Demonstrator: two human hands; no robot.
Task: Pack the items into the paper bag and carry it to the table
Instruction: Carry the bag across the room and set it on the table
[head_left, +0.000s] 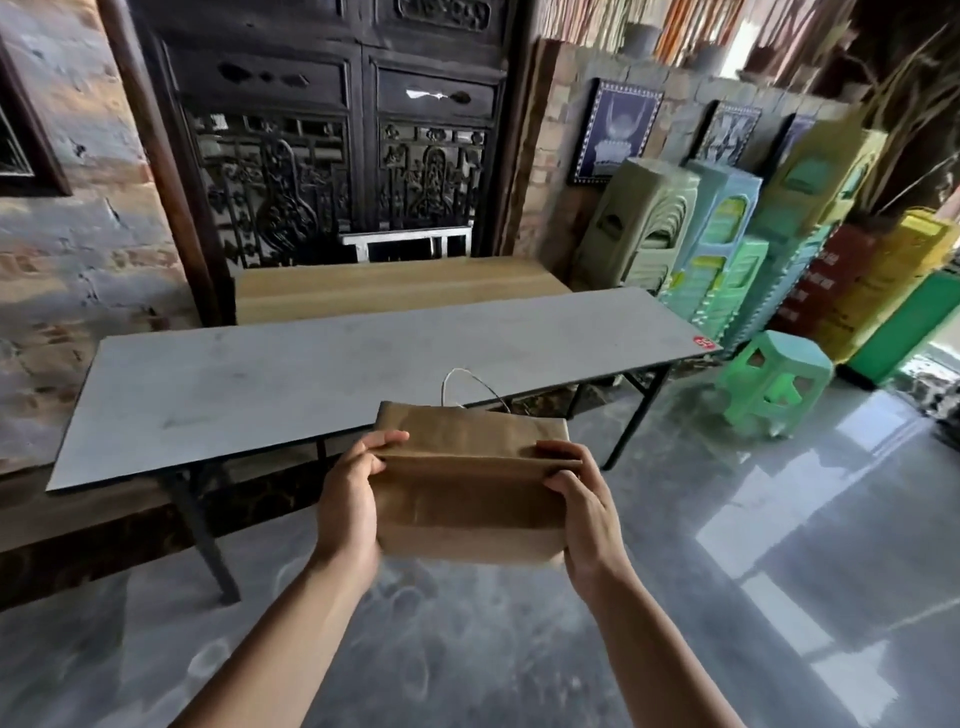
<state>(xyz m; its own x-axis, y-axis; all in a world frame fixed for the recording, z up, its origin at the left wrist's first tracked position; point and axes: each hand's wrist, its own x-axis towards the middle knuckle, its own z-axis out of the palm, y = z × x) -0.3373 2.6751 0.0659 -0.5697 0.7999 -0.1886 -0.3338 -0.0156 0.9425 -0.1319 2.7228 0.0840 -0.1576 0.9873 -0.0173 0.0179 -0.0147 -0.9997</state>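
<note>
My left hand (347, 506) and right hand (587, 514) grip the paper bag (467, 488); grey worktop (311, 374) at twelve o'clock, green stool (771, 384) at two.

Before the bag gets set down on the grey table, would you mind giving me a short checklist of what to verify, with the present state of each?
1. Bag held on both sides: ok. The left hand and right hand grip the paper bag at its two ends.
2. Top closed: ok. The top is folded over, under both thumbs.
3. Items inside: cannot tell, the fold hides the contents.
4. Landing spot: ok. The grey table shows bare surface ahead of the bag.
5. Handle free: ok. The twine handle stands up behind the bag, not caught.
6. Path: ok. The green stool stands off to the right.
</note>
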